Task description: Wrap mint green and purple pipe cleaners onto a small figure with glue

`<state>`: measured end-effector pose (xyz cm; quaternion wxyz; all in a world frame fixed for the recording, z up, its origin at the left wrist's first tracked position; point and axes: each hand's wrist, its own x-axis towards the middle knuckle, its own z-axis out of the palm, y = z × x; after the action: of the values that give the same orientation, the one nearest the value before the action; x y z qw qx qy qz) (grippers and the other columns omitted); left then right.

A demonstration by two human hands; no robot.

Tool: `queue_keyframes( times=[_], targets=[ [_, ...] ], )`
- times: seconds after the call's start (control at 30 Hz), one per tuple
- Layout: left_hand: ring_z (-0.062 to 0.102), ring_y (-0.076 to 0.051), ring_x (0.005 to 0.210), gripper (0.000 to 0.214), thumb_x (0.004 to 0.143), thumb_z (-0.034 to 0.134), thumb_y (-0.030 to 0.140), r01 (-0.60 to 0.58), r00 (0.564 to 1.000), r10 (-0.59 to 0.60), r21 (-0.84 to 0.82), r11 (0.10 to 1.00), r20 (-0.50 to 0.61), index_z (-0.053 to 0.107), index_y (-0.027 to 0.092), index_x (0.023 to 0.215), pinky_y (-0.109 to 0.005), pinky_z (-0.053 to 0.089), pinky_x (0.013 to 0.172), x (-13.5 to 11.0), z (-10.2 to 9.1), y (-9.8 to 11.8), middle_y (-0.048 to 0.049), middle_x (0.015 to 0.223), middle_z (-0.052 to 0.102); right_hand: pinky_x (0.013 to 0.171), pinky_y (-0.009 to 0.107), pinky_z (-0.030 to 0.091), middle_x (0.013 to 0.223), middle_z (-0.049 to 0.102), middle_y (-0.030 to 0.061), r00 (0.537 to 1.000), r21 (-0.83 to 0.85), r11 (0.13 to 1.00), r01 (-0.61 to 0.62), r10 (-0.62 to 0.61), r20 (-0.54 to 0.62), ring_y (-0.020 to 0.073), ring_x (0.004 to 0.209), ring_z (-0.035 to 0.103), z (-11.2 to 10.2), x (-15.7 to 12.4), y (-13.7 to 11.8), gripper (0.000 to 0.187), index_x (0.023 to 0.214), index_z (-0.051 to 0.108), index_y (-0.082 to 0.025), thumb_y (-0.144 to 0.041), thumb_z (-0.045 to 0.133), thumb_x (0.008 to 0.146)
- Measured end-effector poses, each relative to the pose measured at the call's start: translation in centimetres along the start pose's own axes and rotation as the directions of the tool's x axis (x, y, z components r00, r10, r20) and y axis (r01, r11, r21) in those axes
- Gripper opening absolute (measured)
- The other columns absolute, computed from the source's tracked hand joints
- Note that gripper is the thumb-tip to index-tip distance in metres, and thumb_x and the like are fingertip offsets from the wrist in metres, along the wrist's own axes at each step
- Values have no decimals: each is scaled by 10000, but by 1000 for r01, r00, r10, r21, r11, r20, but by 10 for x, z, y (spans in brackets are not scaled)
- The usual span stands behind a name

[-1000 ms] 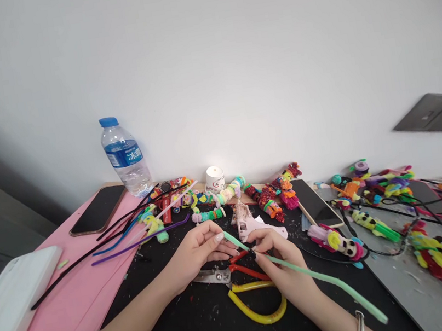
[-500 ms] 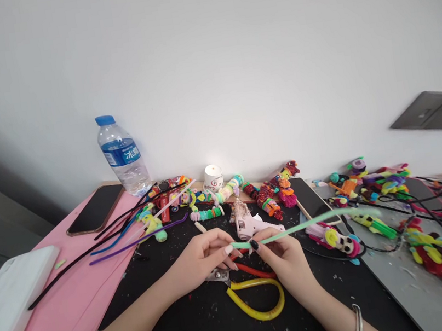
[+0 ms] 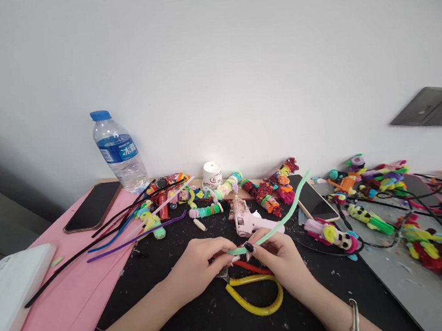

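Note:
A light green pipe cleaner (image 3: 290,211) is pinched near one end between both my hands, its long free part curving up to the right. My left hand (image 3: 202,262) grips the short end with thumb and fingers. Close beside it, my right hand (image 3: 278,256) holds the stem under a dark-nailed thumb. Below the hands lie pliers or cutters with yellow and red handles (image 3: 263,309), their head partly covered by my left hand. Just behind my fingers rests a pale pink glue gun (image 3: 248,222).
Pipe-cleaner figures (image 3: 267,194) line the wall, with more (image 3: 436,244) on the grey board at right. A water bottle (image 3: 119,153), paper cup (image 3: 212,174), two phones (image 3: 93,206) and a white box (image 3: 14,296) stand around. Loose pipe cleaners (image 3: 141,244) lie left. Black cables cross the right side.
The pipe cleaner's free end has swung upward and now bends in a curve, where before it stretched out to the right. Both hands stay nearly in place, still pinching it.

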<state>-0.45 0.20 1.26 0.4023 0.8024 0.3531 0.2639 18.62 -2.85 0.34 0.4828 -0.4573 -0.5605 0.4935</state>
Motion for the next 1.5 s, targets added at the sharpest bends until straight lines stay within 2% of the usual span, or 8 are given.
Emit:
queue_keyframes(
  times=[0.2,0.33,0.47,0.6,0.93,1.27,1.5],
  targets=[
    [643,-123,617,164,832,527,185,52,999,-53,-72,996,-11,685,145,852,-184,466,604,0,2,-1,-20,687,695,500,218,419,651,596,-7,1000,23,1000,-8,8,-7,103,535,510,0,-1,-3,118,759,642,-172,-288,630,778],
    [649,-132,616,164,821,534,186,93,995,-95,-100,991,-25,689,134,827,-190,476,599,-1,2,-1,-31,679,698,538,229,453,715,633,5,1000,24,1000,-3,3,1,115,582,555,-1,-1,-1,81,811,655,-181,-251,632,775],
    [648,-139,583,166,811,547,214,147,989,-150,-174,974,-6,686,124,808,-196,482,563,0,3,1,-36,648,692,617,245,489,751,651,16,999,-3,999,41,-41,25,142,686,607,-2,-1,2,40,772,685,-186,-192,653,749],
    [658,-156,594,173,801,562,240,173,985,-174,-223,959,18,687,121,795,-220,502,581,-1,5,1,-44,644,690,634,258,498,739,666,17,997,-34,996,78,-78,15,154,706,618,-2,-2,3,47,761,692,-195,-169,677,725],
    [670,-176,624,199,774,612,291,202,979,-190,-335,920,70,664,110,839,-256,536,614,0,6,0,-54,662,701,599,243,487,711,661,6,999,-99,994,52,-53,-6,142,658,615,-2,0,5,43,721,670,-192,-170,639,741],
    [650,-147,612,227,848,495,266,102,995,-98,-134,986,33,673,128,818,-222,500,608,-3,7,0,-46,683,690,602,253,469,700,658,10,999,-208,978,14,-24,-48,155,650,604,-1,-2,5,66,694,660,-185,-180,619,745],
    [631,-132,626,204,842,512,266,43,997,-34,-148,988,68,669,136,842,-195,475,594,-3,3,4,-39,716,685,576,258,463,671,647,4,1000,-175,984,-20,22,7,150,610,584,0,-2,4,77,705,663,-192,-237,629,756]
  ],
)
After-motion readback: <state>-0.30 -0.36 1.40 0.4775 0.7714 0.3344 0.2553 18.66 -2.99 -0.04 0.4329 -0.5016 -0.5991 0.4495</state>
